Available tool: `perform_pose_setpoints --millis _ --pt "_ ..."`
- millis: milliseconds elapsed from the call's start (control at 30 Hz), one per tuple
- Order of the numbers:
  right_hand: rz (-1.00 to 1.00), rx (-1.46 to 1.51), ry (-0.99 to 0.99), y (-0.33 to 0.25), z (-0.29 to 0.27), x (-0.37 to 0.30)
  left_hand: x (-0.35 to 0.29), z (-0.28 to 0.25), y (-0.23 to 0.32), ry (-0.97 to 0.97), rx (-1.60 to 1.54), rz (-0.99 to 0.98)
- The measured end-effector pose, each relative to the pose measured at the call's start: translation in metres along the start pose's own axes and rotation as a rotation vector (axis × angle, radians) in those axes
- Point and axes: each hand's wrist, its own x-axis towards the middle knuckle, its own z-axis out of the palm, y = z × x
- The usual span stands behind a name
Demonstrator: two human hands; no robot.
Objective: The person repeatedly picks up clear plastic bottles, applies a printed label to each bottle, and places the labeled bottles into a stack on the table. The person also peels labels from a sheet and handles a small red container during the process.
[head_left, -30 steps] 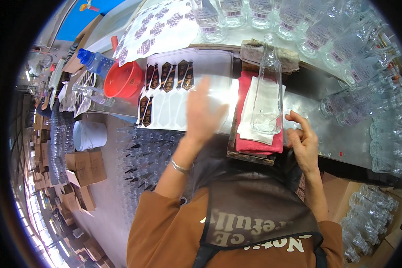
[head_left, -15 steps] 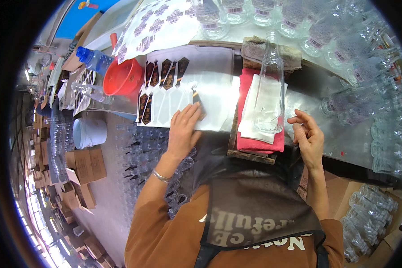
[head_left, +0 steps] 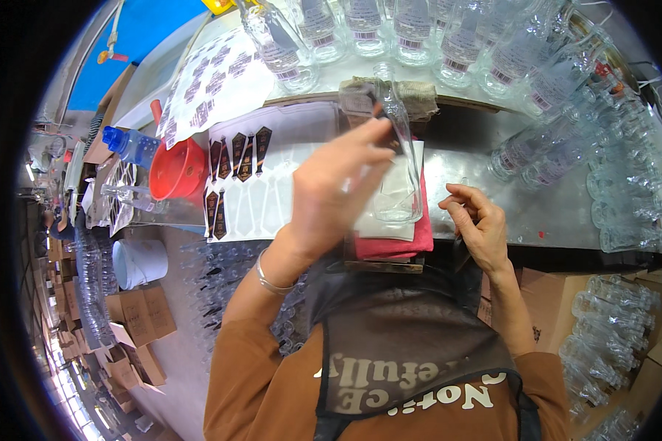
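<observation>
A clear glass bottle [head_left: 408,192] lies on a folded white cloth [head_left: 366,225] over a pink-red towel [head_left: 391,250], its neck resting on a rag-wrapped block [head_left: 419,99]. My left hand [head_left: 338,184], blurred by motion, is over the bottle's left side. Its fingertips pinch a dark tie-shaped label [head_left: 379,110] near the neck; whether the label touches the glass cannot be told. To the left lies a label sheet [head_left: 309,121] with several dark labels [head_left: 260,151] and pale vacated outlines. My right hand [head_left: 482,226], loosely curled with fingers apart, hovers right of the towel, holding nothing.
Labelled clear bottles [head_left: 412,37] crowd the table's back and right. At left are a red bowl [head_left: 178,170], a blue-capped bottle [head_left: 132,147] and a printed sheet [head_left: 221,81]. A white bucket [head_left: 140,263] and cartons [head_left: 141,316] stand below; boxed bottles [head_left: 610,331] sit lower right.
My left hand has lifted a dark label off the sheet and carried it up and right to the bottle's neck. My right hand stays beside the towel. The view has shifted.
</observation>
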Motion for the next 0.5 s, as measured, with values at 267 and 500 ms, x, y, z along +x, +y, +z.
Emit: perform_pose_setpoints --millis 267,500 --pt "0.107 0.142 -0.022 -0.017 0.000 0.012 -0.026 0.014 0.006 -0.189 0.156 0.118" --pt "0.034 0.086 -0.178 -0.044 0.025 0.056 -0.005 0.024 -0.028 -0.074 -0.042 -0.119"
